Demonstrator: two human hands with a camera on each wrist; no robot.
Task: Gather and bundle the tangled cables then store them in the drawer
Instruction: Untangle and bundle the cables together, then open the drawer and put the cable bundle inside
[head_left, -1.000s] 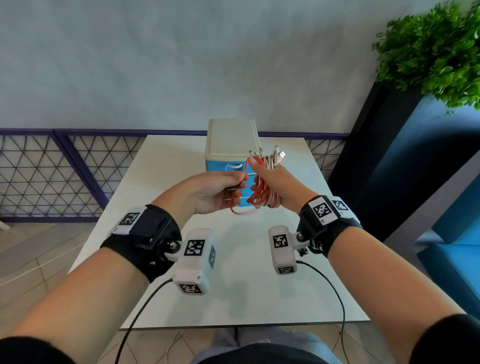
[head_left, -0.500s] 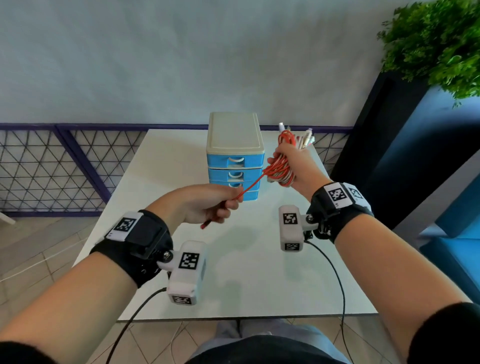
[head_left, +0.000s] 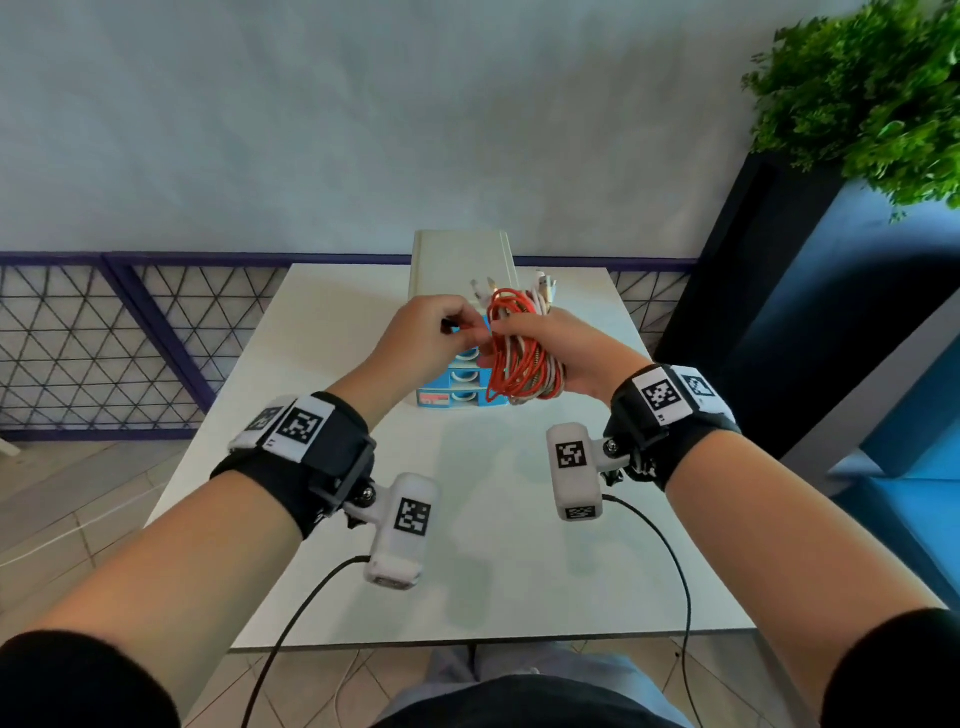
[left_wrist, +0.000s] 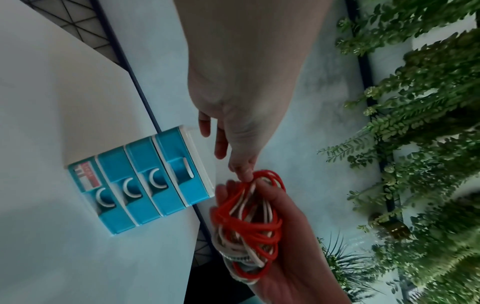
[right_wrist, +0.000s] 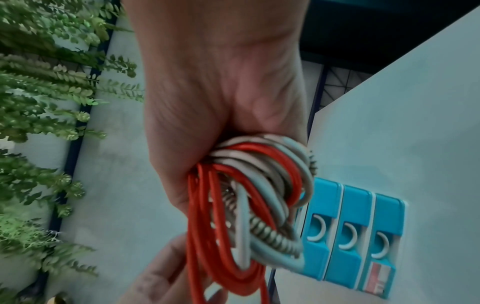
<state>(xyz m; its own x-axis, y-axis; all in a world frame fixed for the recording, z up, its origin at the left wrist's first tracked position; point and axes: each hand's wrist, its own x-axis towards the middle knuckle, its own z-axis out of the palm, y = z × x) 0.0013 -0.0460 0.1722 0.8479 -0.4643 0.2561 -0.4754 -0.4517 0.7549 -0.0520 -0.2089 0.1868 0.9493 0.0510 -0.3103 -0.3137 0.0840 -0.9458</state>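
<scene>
Now the slack is gone: half a second ago the left hand (head_left: 429, 332) stood well out at seven o'clock from the bundle, drawing a length of red cable taut toward the table edge, and it has since come up to sit just beside the right hand (head_left: 561, 353), at its nine o'clock. That stretch of red cable now appears wound into the coil, so the wrapping looks close to finished and only the loose end wants securing before storage.

In the left wrist view the left hand's thumb and fingertips pinch a red strand at the top of the bundle. The right hand's fingers are curled round the cable bundle (head_left: 522, 358), which is held in the air in front of the drawer unit (head_left: 457, 260), not resting on the table (head_left: 322, 364).

It is a fat oval hank of red loops mixed with white and pale grey leads, one ribbed like a spring, with plug ends sticking up at twelve o'clock. All the blue drawers (left_wrist: 135, 185) look closed.
</scene>
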